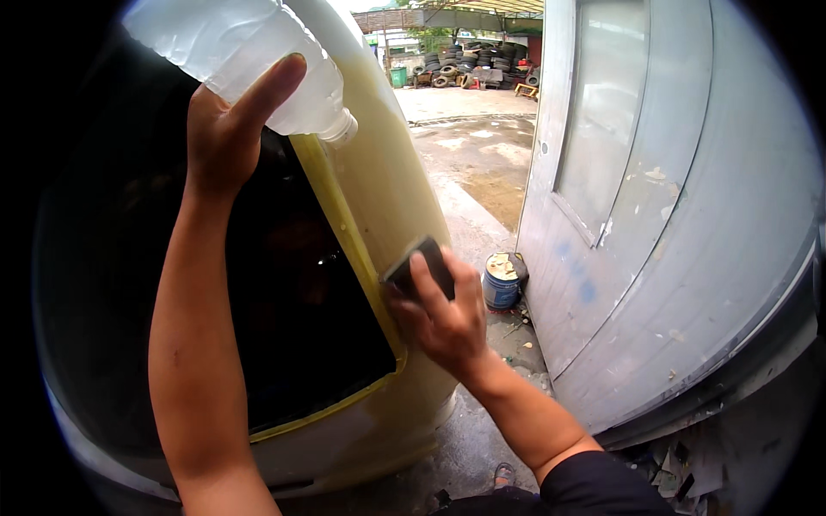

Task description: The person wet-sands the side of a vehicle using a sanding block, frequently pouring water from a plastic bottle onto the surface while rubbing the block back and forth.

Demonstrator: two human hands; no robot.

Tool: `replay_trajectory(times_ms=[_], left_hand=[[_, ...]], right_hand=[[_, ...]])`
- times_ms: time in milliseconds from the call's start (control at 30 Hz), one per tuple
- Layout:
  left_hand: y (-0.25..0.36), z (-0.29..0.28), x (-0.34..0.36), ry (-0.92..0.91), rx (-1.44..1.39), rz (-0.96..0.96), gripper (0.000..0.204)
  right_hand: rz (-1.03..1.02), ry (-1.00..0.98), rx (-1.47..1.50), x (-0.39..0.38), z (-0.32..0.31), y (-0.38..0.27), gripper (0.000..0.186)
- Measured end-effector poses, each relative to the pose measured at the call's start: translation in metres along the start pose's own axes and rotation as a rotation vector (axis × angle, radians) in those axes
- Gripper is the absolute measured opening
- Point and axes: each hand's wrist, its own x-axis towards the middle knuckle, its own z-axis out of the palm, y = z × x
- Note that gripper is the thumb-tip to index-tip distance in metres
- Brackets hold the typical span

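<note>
My left hand (231, 138) is closed around a clear plastic bottle (249, 64), held up over the dark window with its neck tilted down to the right. Below and right of the bottle, my right hand (443, 314) grips a dark sanding block (423, 268) against the pale, cream-coloured car body panel (379, 189). Yellow masking tape (348, 236) runs along the edge of the dark car window (292, 292), just left of the block. The underside of the block is hidden.
A large grey metal door (637, 215) stands on the right. At its foot sits a blue bucket (501, 288) with a pale top. Far back, beyond the yard, several stacked tyres (473, 62) and a green bin (398, 77) show. Scraps (688, 469) lie at the lower right.
</note>
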Motion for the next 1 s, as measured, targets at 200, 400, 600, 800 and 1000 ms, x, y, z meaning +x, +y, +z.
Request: replay_trajectory(times_ms=[200, 400, 600, 800, 1000], left_hand=[[-0.004, 0.007, -0.003, -0.058, -0.021, -0.048, 0.04], [-0.002, 0.0, -0.005, -0.047, 0.06, -0.055, 0.039], [-0.007, 0.005, 0.0, 0.009, 0.126, 0.013, 0.039], [-0.012, 0.001, -0.006, 0.031, 0.227, 0.018, 0.047], [-0.012, 0.007, -0.004, 0.102, 0.27, 0.106, 0.052]], right_hand=[[0.196, 0.03, 0.083, 0.106, 0.021, 0.034, 0.049], [0.098, 0.039, 0.144, 0.037, 0.019, 0.026, 0.051], [0.111, 0.023, 0.094, 0.008, 0.004, 0.017, 0.053], [0.25, 0.039, 0.289, 0.085, 0.03, 0.054, 0.049], [0.139, 0.046, 0.179, -0.068, -0.009, 0.013, 0.054]])
